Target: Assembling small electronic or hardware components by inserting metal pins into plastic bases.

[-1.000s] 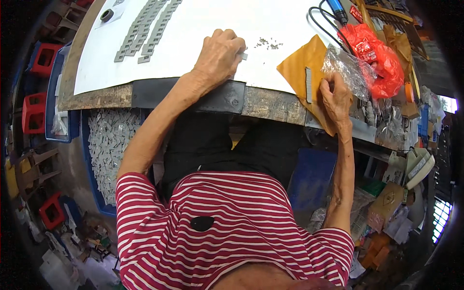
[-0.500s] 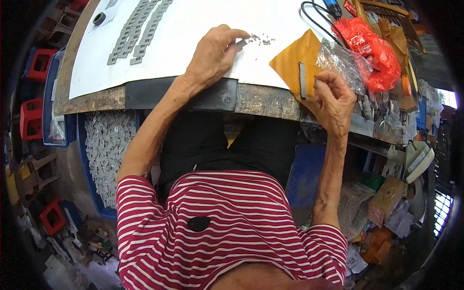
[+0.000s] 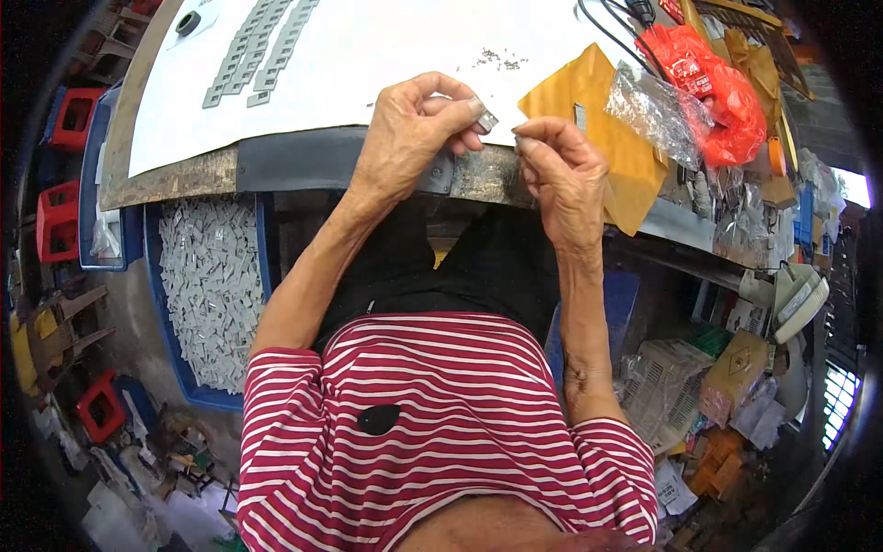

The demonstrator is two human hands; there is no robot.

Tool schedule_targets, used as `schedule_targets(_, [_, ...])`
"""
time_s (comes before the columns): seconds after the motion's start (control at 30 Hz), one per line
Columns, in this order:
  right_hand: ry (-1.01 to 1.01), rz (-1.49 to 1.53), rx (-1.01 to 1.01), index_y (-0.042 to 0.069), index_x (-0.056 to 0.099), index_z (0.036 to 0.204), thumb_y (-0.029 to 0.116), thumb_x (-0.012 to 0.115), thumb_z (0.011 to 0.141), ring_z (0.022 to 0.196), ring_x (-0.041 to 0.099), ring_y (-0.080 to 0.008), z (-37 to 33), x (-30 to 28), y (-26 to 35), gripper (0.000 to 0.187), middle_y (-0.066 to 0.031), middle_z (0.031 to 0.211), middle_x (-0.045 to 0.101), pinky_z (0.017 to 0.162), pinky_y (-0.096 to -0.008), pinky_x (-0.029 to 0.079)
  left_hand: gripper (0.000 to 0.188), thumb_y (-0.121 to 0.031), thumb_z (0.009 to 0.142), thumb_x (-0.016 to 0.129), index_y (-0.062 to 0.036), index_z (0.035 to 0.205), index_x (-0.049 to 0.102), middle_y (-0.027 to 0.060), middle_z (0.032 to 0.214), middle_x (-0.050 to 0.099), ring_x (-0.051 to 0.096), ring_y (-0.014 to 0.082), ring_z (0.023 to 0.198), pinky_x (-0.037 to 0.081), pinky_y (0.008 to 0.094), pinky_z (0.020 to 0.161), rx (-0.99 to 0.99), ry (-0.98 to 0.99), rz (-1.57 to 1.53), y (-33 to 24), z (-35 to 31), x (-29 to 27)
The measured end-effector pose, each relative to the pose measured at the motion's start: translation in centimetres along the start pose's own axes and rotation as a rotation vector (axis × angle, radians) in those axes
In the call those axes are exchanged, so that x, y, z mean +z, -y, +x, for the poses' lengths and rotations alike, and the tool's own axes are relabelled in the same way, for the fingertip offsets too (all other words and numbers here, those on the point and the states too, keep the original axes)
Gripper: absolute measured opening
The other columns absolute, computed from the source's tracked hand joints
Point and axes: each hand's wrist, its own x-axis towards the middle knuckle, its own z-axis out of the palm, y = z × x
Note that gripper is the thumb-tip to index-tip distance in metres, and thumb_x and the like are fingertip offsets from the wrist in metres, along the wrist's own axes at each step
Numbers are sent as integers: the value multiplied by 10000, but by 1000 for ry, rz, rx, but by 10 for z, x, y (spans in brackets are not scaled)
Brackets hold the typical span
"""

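Note:
My left hand (image 3: 409, 133) is closed over the near part of the white-covered table. Between its thumb and fingers it grips a small grey rectangular part (image 3: 488, 120). Facing it, a short gap away, my right hand (image 3: 566, 179) makes a pinch with thumb and forefinger; what sits in the pinch is too small to make out. Just beyond both hands lies a scatter of tiny dark brass-coloured pieces (image 3: 499, 61). A brown paper envelope (image 3: 625, 138) is beside my right hand, with a grey strip (image 3: 579, 116) on it, partly hidden by my fingers.
Overlapping rows of grey parts (image 3: 248, 55) and a black tape roll (image 3: 188, 23) lie at the far left. Clear plastic (image 3: 653, 110), a red plastic bag (image 3: 704, 92) and a black cable crowd the right. A blue bin (image 3: 189, 386) below the table holds many grey pieces.
My right hand has moved left, from the envelope to near my left hand. My left hand has come back from the tiny pieces toward me, still gripping the grey part.

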Motion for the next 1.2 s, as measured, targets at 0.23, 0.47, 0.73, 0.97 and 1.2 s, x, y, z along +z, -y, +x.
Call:
schedule_targets(0.23, [1, 2, 19, -32, 574, 897, 11, 578, 797, 524, 464, -32, 1, 5, -4, 109, 2, 655, 538, 443, -160, 345, 173, -82, 808, 594, 45, 924, 572, 94, 672, 636, 600, 95, 576, 459, 184, 514, -23, -21, -8, 3, -5, 4])
schedule_targets(0.47, [0, -40, 51, -19, 540, 899, 29, 596, 800, 530, 482, -40, 5, 6, -8, 123, -8, 671, 547, 448, -158, 362, 188, -91, 825, 571, 33, 963, 597, 62, 659, 629, 597, 77, 593, 474, 186, 532, 24, -6, 128, 3, -9, 8])
schedule_targets(0.73, [27, -76, 99, -14, 555, 897, 55, 600, 805, 524, 470, -39, 9, 3, -12, 124, 2, 672, 547, 454, -158, 364, 164, -96, 834, 559, 30, 935, 594, 40, 656, 615, 577, 64, 594, 468, 187, 544, 44, 0, 161, 5, -11, 9])
schedule_targets(0.97, [7, -147, 78, -7, 594, 877, 72, 597, 808, 524, 451, -28, 10, 7, -11, 104, 19, 649, 543, 454, -159, 334, 159, -85, 840, 550, 38, 934, 586, 46, 659, 606, 568, 64, 595, 464, 186, 545, 35, 13, 114, 6, -9, 9])
schedule_targets(1.2, [28, -37, 164, -6, 611, 813, 56, 612, 774, 502, 431, -19, 16, 1, -8, 73, 24, 642, 550, 438, -161, 308, 182, -82, 835, 565, 21, 982, 589, 52, 744, 627, 594, 96, 675, 481, 215, 621, 0, 146, 208, 2, -5, 0])
